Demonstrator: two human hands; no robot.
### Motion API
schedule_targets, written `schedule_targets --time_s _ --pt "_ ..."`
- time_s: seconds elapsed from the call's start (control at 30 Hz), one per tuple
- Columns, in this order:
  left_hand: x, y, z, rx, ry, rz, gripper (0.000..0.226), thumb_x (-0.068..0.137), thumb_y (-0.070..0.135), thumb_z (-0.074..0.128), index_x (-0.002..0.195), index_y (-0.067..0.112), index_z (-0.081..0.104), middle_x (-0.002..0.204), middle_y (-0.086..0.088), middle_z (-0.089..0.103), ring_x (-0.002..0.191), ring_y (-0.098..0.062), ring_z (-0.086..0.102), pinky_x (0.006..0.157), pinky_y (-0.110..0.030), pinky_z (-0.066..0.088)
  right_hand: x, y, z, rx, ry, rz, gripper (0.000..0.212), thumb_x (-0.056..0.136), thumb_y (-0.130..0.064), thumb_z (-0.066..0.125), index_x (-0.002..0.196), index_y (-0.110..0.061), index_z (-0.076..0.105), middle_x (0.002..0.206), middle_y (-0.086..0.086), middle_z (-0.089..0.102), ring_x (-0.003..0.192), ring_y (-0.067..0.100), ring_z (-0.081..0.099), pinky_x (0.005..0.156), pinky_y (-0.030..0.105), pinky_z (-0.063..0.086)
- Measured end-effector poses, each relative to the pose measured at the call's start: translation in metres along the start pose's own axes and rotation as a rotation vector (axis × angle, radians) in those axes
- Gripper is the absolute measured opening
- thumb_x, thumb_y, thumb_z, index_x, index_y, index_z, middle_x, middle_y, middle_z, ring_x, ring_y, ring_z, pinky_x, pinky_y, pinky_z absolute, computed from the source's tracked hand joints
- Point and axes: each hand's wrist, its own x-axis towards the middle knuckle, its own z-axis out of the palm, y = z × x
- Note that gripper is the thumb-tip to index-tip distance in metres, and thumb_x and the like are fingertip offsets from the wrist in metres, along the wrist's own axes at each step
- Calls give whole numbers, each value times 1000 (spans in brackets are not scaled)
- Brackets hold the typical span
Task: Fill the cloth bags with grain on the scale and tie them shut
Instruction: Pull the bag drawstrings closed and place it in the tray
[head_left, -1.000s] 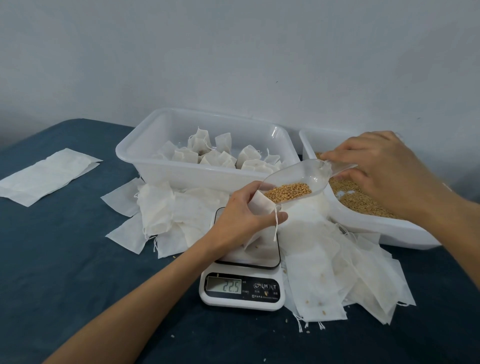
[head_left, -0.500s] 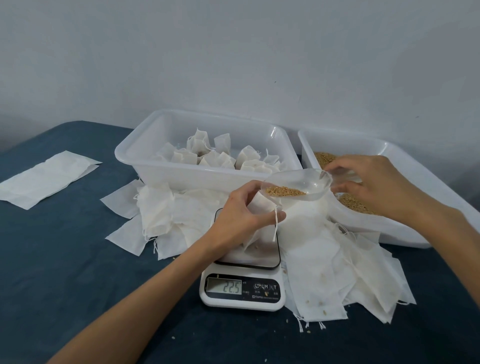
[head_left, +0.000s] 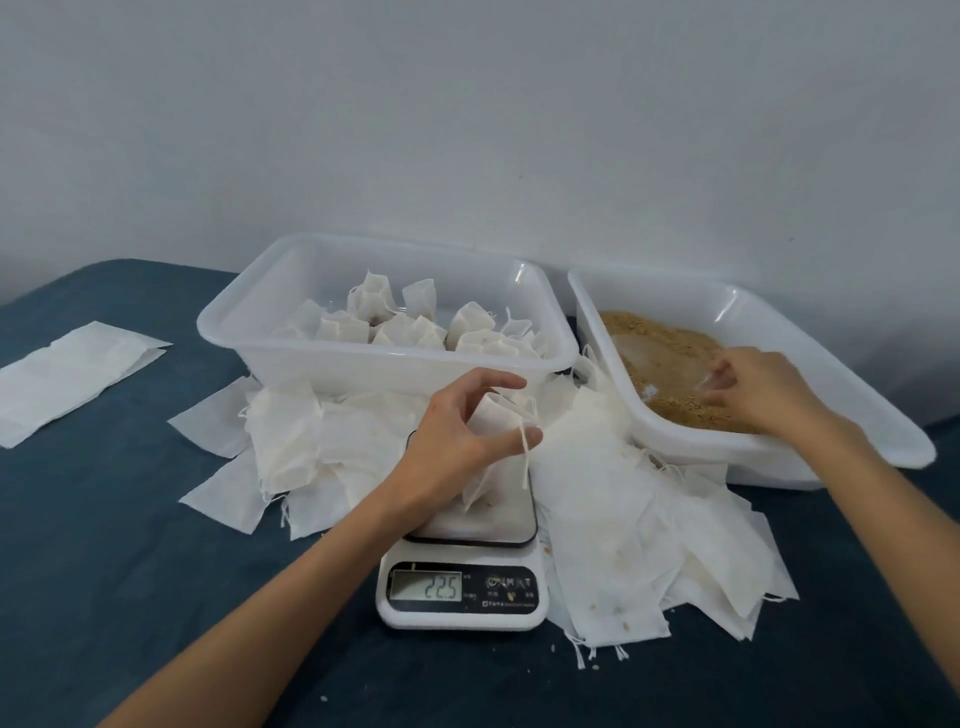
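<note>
Blue tabletop: bag on scale is pinched by left hand; scoop is gripped in grain tray by right hand. Filling step is in hand; tying likely follows.

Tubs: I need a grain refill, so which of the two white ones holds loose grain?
The right tub, where the right hand reaches into brown grain. The left tub holds only tied bags.

The bags are thin matt white cloth. Both tubs are glossy translucent plastic. The scale has smooth white plastic; the table wears matt blue fabric.
</note>
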Motion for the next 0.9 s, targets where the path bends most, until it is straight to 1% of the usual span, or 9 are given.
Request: schedule_targets --time_s 0.13,0.3,0.37,0.4,0.5,0.57,0.67,0.8,0.9 --pt "1 -1 -1 -3 4 13 43 72 32 86 112 33 72 97 6 74 92 -18 70 90 -38 58 5 -6 12 -119 -82 40 13 89 -17 75 97 -8 73 98 10 72 80 22 63 78 37 54" --pt "1 -1 0 1 -18 1 36 73 33 85 107 34 75 97 6 74 91 -15 69 92 -42 57 9 -10 16 -204 -187 74 14 91 -14 68 103 -7 72 102 10 72 90 24 66 86 38 56" --pt "1 0 0 -2 -22 -6 34 74 32 85 106 34 75 96 8 74 90 -14 68 91 -42 56 4 -14 10 -257 -140 76 17 90 -12 69 107 -7 69 105 10 70 91 26 65 83 39 55" --pt "0 0 0 0 -23 -7 33 75 31 85 106 34 75 96 9 74 91 -14 68 91 -42 56 0 -18 6 -262 -46 57 21 90 -14 70 110 -8 67 106 10 69 93 27 65 81 39 54" --pt "1 -3 0 14 -39 7 28 85 17 85 109 28 75 102 12 74 94 -9 68 87 -31 54 -29 -51 -3 37 352 -154 23 95 -22 68 116 -14 64 102 2 69 91 22 65 79 39 54" --pt "1 -3 0 15 -44 17 26 90 7 80 111 22 75 100 9 75 91 -6 69 82 -22 51 -62 -87 -2 333 456 -356 11 97 -25 63 106 -20 67 90 -8 70 78 12 65 71 33 55" --pt "2 -2 -2 19 -1 52 24 90 1 77 110 15 75 99 0 79 92 -9 73 80 -20 53 -106 -130 19 560 383 -514 8 98 -29 62 92 -26 67 70 -13 64 62 9 61 58 24 47" --pt "4 2 -7 -3 113 82 18 88 2 79 103 13 78 97 -5 81 99 -24 76 91 -41 57 -114 -143 53 776 322 -439 9 98 -22 65 91 -20 68 63 -10 63 62 11 64 59 15 43" --pt "6 8 -12 80 208 136 14 89 7 79 97 19 80 95 3 80 96 -18 74 88 -37 54 -111 -140 68 816 255 -426 10 99 -25 63 92 -22 68 61 -11 63 62 10 64 59 12 40"
